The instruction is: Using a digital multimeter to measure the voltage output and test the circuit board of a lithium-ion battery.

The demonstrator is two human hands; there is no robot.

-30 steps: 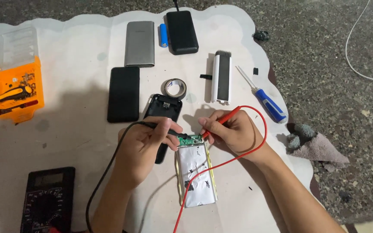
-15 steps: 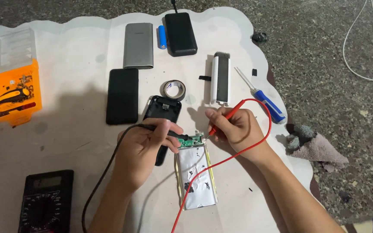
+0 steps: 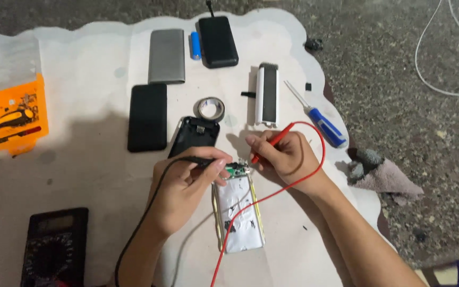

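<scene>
We hold both probe tips on the small green circuit board at the top end of the silver battery pouch, which lies flat on the white mat between our forearms. To do this well we judge that each tip should sit on its own contact without bridging to the next, pressed lightly and held steady, with the leads kept clear of the pouch. Our left hand is closed in a pinch around the black probe, its tip at the board's left side. Our right hand is closed pen-fashion on the red probe, angled down to the board's right edge. The black multimeter sits at the lower left, its screen hard to read from here
</scene>
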